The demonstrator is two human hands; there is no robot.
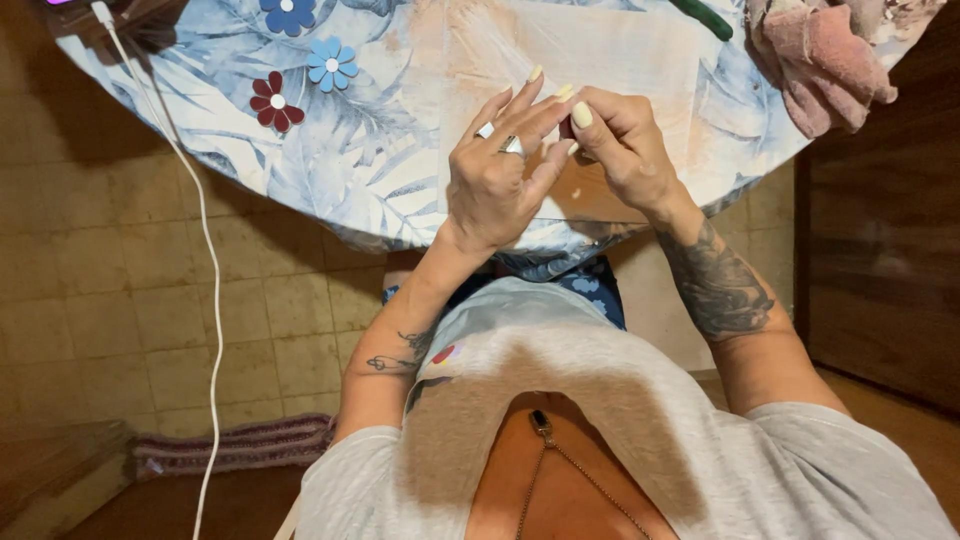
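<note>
Left hand [492,185] and right hand [628,150] meet over floral-clothed round counter [380,150]; fingers [560,115] pinched together, pinched item too small to tell.

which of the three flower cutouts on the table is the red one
The dark red flower, lowest and leftmost of the three; the other two are blue: dark blue flower, light blue flower.

Both hands meet over the near edge of a round table [400,190] with a blue leaf-print cloth. The left hand [495,180], wearing rings, touches fingertips with the right hand [625,150]. Three paper flowers [300,65] lie far left; a pink cloth [825,60] sits far right. A white cable [205,260] hangs at left.
</note>
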